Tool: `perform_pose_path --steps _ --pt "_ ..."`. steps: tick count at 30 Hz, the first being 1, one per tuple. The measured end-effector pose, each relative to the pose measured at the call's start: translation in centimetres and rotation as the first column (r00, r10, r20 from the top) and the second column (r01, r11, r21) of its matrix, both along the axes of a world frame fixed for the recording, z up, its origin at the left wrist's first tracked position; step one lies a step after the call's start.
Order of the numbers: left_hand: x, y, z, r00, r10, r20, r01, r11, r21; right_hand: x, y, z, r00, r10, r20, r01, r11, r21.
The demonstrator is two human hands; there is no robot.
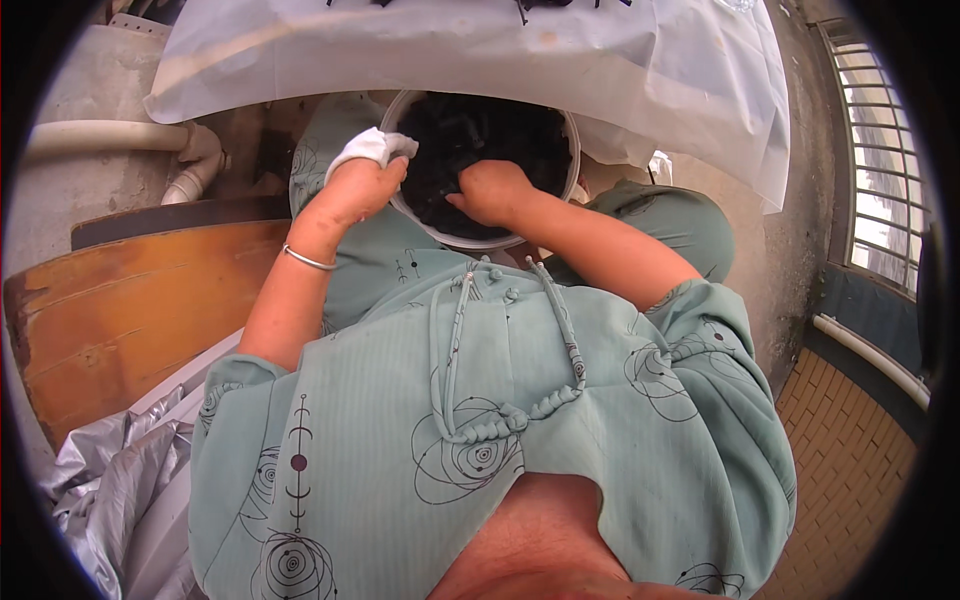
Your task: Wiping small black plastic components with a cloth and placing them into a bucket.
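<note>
1. The left hand rests on the near-left rim of a white plastic bucket, its grip clamped on a crumpled white cloth that bulges out above the knuckles.
2. A thin silver bangle circles the left wrist.
3. The right hand is inside the bucket, fingers curled down into the dark clumpy material that fills it; whether its grip is closed on any of that material cannot be told.
4. The bucket sits just in front of the person's knees, below the edge of a counter draped with a white plastic sheet.
5. The person wears a pale green patterned garment with knotted cords hanging at the chest.
6. To the left lie a brown wooden board and, nearer, crinkled silver foil material.
7. A white drain pipe runs along the upper left; a barred window shows at right above a yellow tiled floor.
</note>
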State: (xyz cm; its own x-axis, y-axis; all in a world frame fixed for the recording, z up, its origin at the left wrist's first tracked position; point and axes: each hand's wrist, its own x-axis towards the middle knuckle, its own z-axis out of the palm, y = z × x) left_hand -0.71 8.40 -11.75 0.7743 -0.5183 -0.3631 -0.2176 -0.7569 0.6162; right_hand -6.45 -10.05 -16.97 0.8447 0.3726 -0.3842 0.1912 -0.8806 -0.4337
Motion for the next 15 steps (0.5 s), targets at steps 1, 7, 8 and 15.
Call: perform_pose_path --steps 1,7,8,15 --pt "0.2 0.4 -0.6 0.995 0.081 -0.056 -0.085 0.994 -0.067 -0.2 0.2 -1.4 1.000 0.003 0.001 -0.003 1.000 -0.001" --pt "-1.4 0.3 -2.5 0.829 0.337 -0.446 -0.455 0.870 -0.190 1.0 -2.4 -3.1 0.990 -0.095 0.105 0.075 0.981 0.178" --pt "-1.6 0.4 -2.8 0.829 0.344 -0.442 -0.463 0.865 -0.195 0.9 -2.4 -0.9 0.985 -0.106 0.138 0.068 0.966 0.251" --pt "-2.9 -1.6 -0.2 0.431 -0.079 -0.899 -0.872 0.218 -0.438 0.1 -1.5 5.5 0.976 -0.057 0.208 -0.077 0.809 0.583"
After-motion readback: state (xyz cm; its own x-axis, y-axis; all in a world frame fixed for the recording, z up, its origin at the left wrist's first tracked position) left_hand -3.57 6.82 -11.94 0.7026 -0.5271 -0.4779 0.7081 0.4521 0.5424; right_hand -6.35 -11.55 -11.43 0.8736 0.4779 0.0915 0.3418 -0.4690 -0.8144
